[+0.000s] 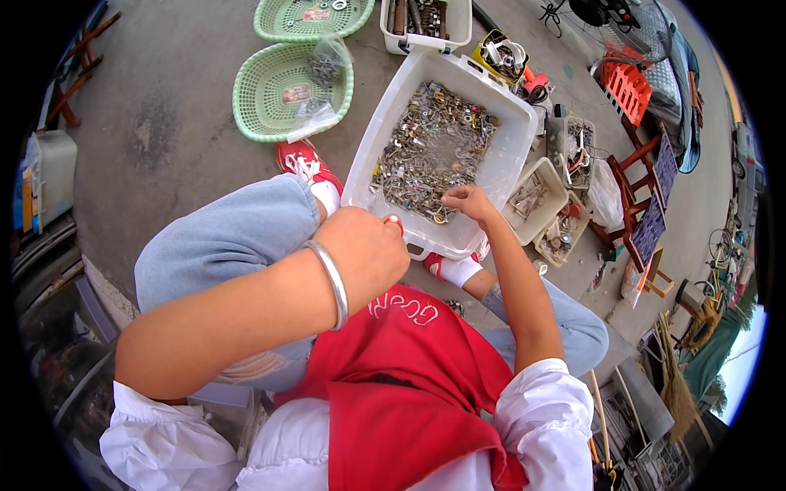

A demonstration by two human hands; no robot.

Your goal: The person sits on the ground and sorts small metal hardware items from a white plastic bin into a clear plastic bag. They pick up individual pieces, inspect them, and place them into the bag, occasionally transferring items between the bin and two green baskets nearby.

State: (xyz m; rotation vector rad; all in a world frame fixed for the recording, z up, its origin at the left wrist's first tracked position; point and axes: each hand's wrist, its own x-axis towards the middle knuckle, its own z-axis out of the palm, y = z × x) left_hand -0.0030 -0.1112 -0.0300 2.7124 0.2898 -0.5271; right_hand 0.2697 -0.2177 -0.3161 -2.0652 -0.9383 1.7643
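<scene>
A large white plastic bin (356,176) lies before me between my feet, with a heap of small mixed metal hardware (434,147) spread over its floor. My right hand (468,201) is inside the bin's near right part, low over the pieces, its fingers pinched together. Anything between those fingertips is too small to make out. Closed and with its back toward me, my left hand (364,252) hangs just outside the bin's near left corner. Its fingers are mostly hidden, and so is whatever they hold. A silver bangle (329,282) circles the left wrist.
Two green plastic baskets (237,94) stand beyond my left foot, the nearer one holding clear bags. A white box of metal rods (458,33), a yellow container (501,56) and small cream bins (536,200) surround the big bin. Wooden chairs (639,184) are farther right.
</scene>
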